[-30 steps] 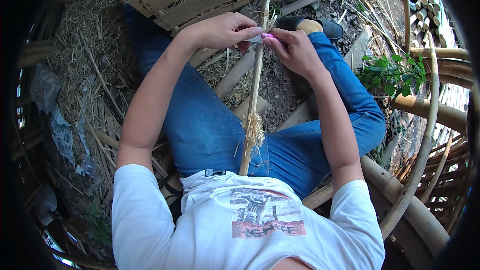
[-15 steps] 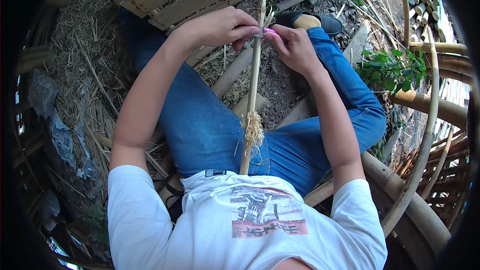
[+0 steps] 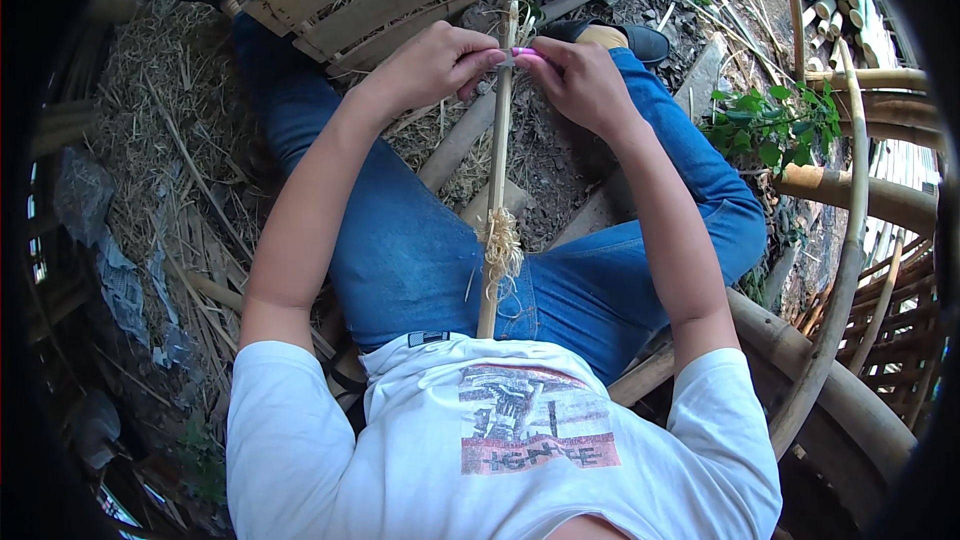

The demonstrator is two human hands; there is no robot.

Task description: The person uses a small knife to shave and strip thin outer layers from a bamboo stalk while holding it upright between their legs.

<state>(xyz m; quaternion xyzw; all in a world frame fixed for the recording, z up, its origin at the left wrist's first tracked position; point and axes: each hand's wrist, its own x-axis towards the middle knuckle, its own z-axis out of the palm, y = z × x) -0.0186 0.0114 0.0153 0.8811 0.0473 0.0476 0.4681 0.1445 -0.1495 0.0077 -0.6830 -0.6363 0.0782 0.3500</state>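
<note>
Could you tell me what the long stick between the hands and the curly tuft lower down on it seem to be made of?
The stick looks like raw bamboo or cane: pale tan, matte, slender and straight. The tuft seems to be fine shavings of the same material, straw-coloured and curled. The left hand and right hand meet at it around something small and pink.

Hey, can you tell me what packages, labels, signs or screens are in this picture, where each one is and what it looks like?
No packages, signs or screens in view.
Shirt print: on the chest of the white T-shirt, bottom centre; a rectangular graphic, grey at the top with a red band beneath.
Small tab: at the waistband of the blue jeans, just above the shirt hem; a dark rectangle.
</note>
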